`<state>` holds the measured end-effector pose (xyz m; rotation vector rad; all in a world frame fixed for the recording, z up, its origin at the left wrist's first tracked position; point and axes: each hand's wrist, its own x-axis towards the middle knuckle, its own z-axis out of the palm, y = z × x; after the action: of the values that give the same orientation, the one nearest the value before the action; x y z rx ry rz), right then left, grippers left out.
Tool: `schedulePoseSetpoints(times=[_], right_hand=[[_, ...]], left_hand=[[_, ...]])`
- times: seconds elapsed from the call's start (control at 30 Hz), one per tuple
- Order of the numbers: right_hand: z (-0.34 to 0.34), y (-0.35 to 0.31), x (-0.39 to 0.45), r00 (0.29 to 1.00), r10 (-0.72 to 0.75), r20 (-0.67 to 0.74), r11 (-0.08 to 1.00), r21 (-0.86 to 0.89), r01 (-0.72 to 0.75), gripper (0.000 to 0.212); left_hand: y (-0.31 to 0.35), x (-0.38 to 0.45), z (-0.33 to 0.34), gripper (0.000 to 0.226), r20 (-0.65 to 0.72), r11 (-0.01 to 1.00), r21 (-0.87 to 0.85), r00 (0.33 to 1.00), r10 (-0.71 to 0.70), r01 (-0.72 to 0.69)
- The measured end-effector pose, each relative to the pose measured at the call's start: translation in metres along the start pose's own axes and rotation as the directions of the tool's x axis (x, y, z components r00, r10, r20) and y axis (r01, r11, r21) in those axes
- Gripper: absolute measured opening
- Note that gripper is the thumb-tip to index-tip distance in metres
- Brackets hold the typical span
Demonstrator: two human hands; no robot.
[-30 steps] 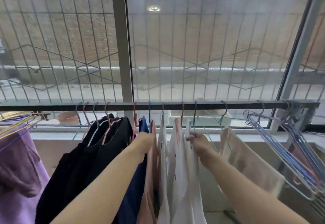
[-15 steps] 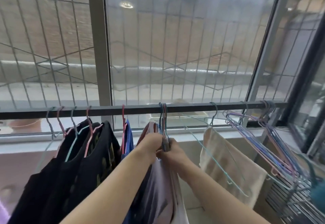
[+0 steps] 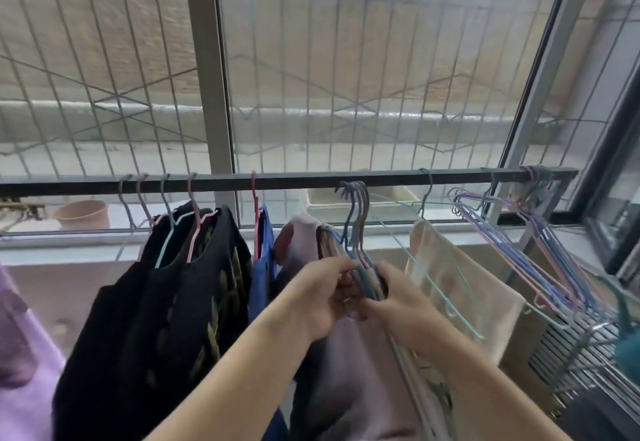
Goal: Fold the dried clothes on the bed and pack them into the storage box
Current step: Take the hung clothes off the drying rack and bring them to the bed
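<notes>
A dark clothes rail (image 3: 311,178) runs across in front of the window. Black garments (image 3: 166,302) and a blue one (image 3: 261,260) hang on it at the left. In the middle, several hangers (image 3: 356,218) with pale pink and white clothes (image 3: 346,371) are bunched together. My left hand (image 3: 318,298) and my right hand (image 3: 398,305) both grip this bunch just under the hooks, side by side. The hooks sit at the rail. A beige cloth (image 3: 460,288) hangs on a hanger to the right.
Several empty hangers (image 3: 519,232) hang at the rail's right end above a wire rack (image 3: 581,354). A purple garment (image 3: 24,371) is at the far left. A pot (image 3: 83,213) and a tray (image 3: 363,199) stand outside the glass. Window grille behind.
My hands came together and gathered the pale clothes' hangers into one bunch. The view swung right, then slightly back left and closer.
</notes>
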<state>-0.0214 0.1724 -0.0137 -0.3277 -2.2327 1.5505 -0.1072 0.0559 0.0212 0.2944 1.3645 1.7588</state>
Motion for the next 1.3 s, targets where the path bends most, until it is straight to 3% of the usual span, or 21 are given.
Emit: schedulePoseSetpoints(times=[0.1, 0.23, 0.33, 0.43, 0.5, 0.57, 0.7, 0.8, 0.87, 0.97, 1.07, 1.13, 1.17, 1.23, 1.3], right_hand=[[0.0, 0.036, -0.046, 0.998, 0.047, 0.032, 0.998, 0.042, -0.049, 0.03], [-0.012, 0.068, -0.107, 0.977, 0.124, 0.175, 0.956, 0.244, -0.165, 0.026], [-0.031, 0.095, -0.147, 0.928, 0.17, 0.333, 0.91, 0.308, -0.277, 0.037], [-0.044, 0.116, -0.193, 0.862, 0.191, 0.469, 0.918, 0.225, -0.326, 0.032], [-0.053, 0.125, -0.223, 0.805, 0.171, 0.568, 0.946, 0.134, -0.296, 0.032], [-0.057, 0.13, -0.26, 0.734, 0.174, 0.656, 0.961, 0.051, -0.273, 0.03], [-0.042, 0.119, -0.334, 0.544, 0.212, 0.812, 0.957, -0.059, -0.285, 0.03], [-0.015, 0.096, -0.384, 0.379, 0.186, 0.907, 0.98, -0.143, -0.14, 0.031], [0.005, 0.075, -0.421, 0.264, 0.156, 0.952, 0.986, -0.136, -0.092, 0.031], [0.032, 0.037, -0.48, 0.126, 0.075, 0.989, 0.997, -0.077, 0.011, 0.026], [0.063, 0.001, -0.544, -0.04, -0.001, 0.999, 0.985, 0.008, 0.174, 0.022], [0.089, -0.023, -0.592, -0.145, -0.028, 0.989, 0.971, 0.062, 0.233, 0.013], [0.096, -0.032, -0.603, -0.17, -0.035, 0.985, 0.968, 0.076, 0.239, 0.006], [0.129, -0.055, -0.654, -0.235, -0.084, 0.968, 0.96, 0.141, 0.24, 0.012], [0.16, -0.075, -0.703, -0.156, -0.127, 0.979, 0.964, 0.159, 0.214, 0.018]], left_hand=[[-0.062, -0.022, 0.011, 0.021, -0.074, 0.998, -0.07, 0.997, 0.001, -0.006], [-0.141, -0.06, 0.036, 0.03, -0.12, 0.991, -0.131, 0.993, 0.013, -0.029], [-0.199, -0.085, 0.052, 0.03, -0.211, 0.993, 0.099, 0.974, 0.081, -0.062], [-0.251, -0.112, 0.065, 0.022, -0.363, 0.893, 0.45, 0.912, 0.191, -0.008], [-0.284, -0.142, 0.077, 0.018, -0.543, 0.879, 0.477, 0.792, 0.279, 0.018], [-0.31, -0.186, 0.094, 0.006, -0.686, 0.937, 0.347, 0.669, 0.287, -0.046], [-0.352, -0.279, 0.123, 0.044, -0.737, 0.972, 0.214, 0.637, 0.228, -0.1], [-0.382, -0.341, 0.131, 0.037, -0.84, 0.98, 0.142, 0.506, 0.193, -0.139], [-0.402, -0.385, 0.135, 0.029, -0.909, 0.975, 0.089, 0.383, 0.163, -0.205], [-0.43, -0.452, 0.146, 0.023, -0.987, 0.918, 0.044, 0.124, 0.101, -0.395], [-0.454, -0.527, 0.153, 0.02, -0.993, 0.838, 0.072, -0.117, 0.01, -0.541], [-0.47, -0.587, 0.158, 0.018, -0.971, 0.807, 0.123, -0.239, -0.023, -0.578], [-0.469, -0.603, 0.161, 0.017, -0.964, 0.787, 0.128, -0.262, -0.044, -0.603], [-0.483, -0.673, 0.17, 0.015, -0.945, 0.677, 0.154, -0.306, -0.111, -0.72], [-0.494, -0.745, 0.174, 0.019, -0.946, 0.572, 0.16, -0.29, -0.143, -0.805]])
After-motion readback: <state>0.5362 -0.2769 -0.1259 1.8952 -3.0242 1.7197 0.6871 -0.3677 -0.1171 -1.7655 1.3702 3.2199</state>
